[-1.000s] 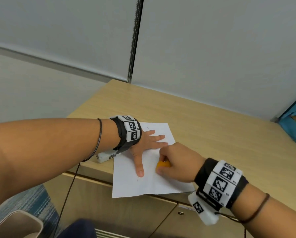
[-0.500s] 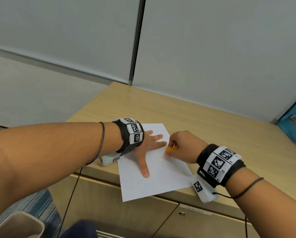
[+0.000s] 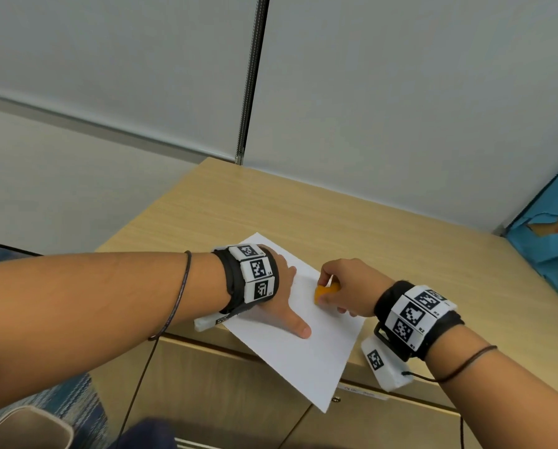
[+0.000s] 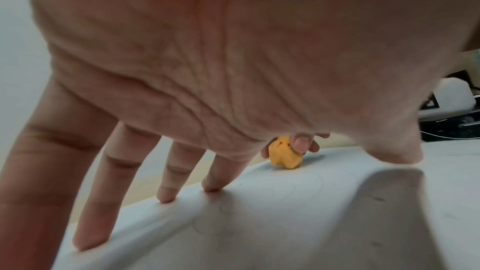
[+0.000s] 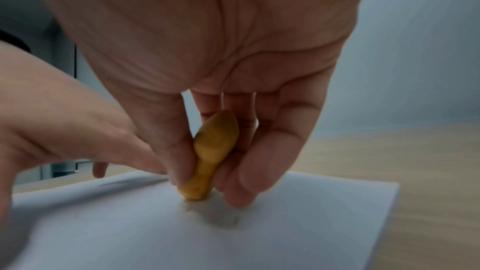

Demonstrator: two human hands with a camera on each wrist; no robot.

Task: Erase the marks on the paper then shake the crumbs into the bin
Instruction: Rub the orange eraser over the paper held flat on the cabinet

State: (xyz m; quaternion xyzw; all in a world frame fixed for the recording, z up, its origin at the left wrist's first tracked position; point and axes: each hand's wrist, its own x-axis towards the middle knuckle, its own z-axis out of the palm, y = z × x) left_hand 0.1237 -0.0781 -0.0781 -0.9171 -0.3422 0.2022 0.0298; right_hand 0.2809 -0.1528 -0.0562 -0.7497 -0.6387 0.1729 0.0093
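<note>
Pinched in the right hand (image 3: 349, 288), the orange eraser (image 3: 325, 292) rubs the paper (image 3: 307, 361) while the left hand (image 3: 279, 299) presses it flat, fingers spread. Erasing is under way; next, judging by faint marks left, more strokes before tipping crumbs into the bin (image 3: 22, 429).

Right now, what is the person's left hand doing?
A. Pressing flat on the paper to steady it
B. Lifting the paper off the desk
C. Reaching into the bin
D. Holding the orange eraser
A: the left hand lies with straight fingers spread on the paper, while the right hand pinches the orange eraser.
</note>
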